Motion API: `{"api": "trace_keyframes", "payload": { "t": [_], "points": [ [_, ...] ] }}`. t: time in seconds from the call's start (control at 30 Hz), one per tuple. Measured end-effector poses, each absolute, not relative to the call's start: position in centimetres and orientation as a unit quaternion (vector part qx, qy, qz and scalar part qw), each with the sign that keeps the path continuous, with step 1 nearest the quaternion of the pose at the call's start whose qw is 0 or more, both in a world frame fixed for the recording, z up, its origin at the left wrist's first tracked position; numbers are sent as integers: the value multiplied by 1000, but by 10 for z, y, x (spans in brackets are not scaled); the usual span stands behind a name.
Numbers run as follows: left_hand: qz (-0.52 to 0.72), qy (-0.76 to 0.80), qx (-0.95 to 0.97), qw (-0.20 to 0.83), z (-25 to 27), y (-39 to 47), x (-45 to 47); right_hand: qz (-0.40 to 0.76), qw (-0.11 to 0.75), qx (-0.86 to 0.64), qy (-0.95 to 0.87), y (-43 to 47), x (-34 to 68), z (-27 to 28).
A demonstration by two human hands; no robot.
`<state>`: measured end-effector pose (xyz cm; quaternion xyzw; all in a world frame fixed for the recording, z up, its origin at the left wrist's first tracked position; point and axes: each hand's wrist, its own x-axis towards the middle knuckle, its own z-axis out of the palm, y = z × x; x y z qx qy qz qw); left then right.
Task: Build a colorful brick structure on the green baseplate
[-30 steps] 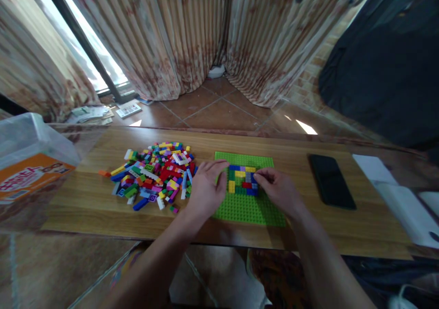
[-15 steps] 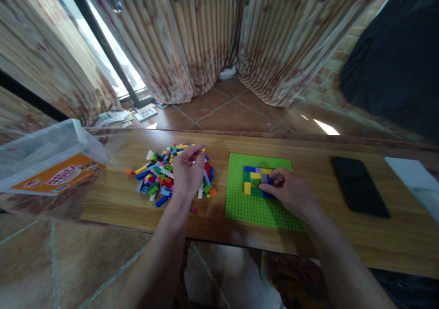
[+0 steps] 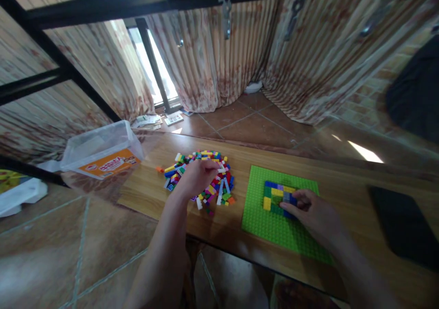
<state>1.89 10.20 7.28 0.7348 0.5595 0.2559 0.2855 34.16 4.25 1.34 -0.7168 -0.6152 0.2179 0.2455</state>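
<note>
My left hand (image 3: 199,177) is over the heap of loose building bricks (image 3: 224,188), its fingers drawn together at the heap's upper right. Whatever they may pinch is hidden. On the green baseplate (image 3: 257,226) stands a small block of bricks in blue, yellow, green and purple (image 3: 270,191). My right hand (image 3: 310,208) reaches in from the right, thumb and fingers closed around a grey brick (image 3: 286,198) on this block's right part. Those fingers cover some of the blue bricks beside it.
A clear plastic box with an orange label (image 3: 109,162) stands left of the heap. At the right lies a black phone-like slab (image 3: 404,222) on the wooden table (image 3: 219,231). Black metal bars (image 3: 137,2) cross the top and left, before curtains.
The view has swung left, so the table sits further right. My left hand has gone from spread fingers to fingers closed over the heap. My right hand stays at the grey brick.
</note>
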Motion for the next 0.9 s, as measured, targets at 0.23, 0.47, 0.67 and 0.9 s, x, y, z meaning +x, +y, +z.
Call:
{"api": "trace_keyframes", "payload": {
  "t": [0.23, 0.47, 0.67, 0.9],
  "points": [
    [224, 627, 716, 211, 77, 105, 13, 206, 231, -733, -606, 37, 338, 16],
    [164, 679, 700, 150, 80, 102, 6, 196, 230, -737, -605, 36, 338, 16],
    [155, 698, 688, 124, 75, 104, 4, 199, 218, -744, -600, 36, 339, 13],
    [106, 684, 701, 171, 90, 96, -3, 195, 223, -737, -608, 36, 341, 9]
  ]
}}
